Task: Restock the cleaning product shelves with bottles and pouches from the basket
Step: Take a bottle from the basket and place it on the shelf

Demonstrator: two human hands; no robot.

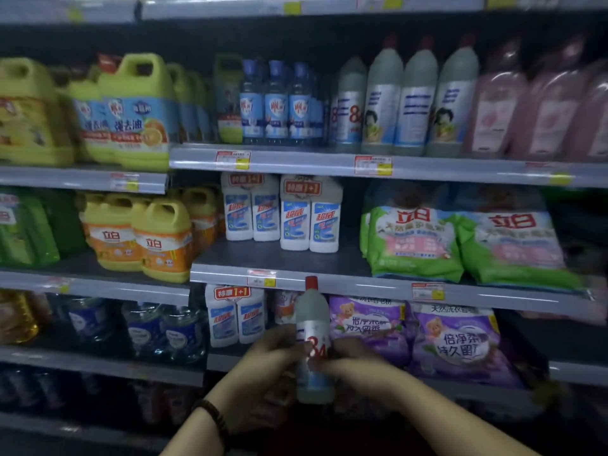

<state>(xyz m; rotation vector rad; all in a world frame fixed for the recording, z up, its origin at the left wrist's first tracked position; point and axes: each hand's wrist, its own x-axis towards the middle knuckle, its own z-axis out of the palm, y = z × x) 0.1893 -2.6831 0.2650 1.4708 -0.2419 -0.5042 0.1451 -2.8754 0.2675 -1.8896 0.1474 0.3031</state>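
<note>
A pale grey bottle with a red cap and a red "84" label (313,330) stands upright in mid-air in front of the lower shelves. My left hand (268,360) grips its left side and my right hand (353,360) grips its right side, both around the label. A row of the same grey "84" bottles (404,103) stands on the upper shelf at the right of centre. The basket is out of view.
Yellow detergent jugs (138,110) fill the upper left. White twin-pack bottles (309,218) and green pouches (414,245) sit on the middle shelf, with bare shelf (352,258) between them. Purple pouches (457,340) lie behind my right hand.
</note>
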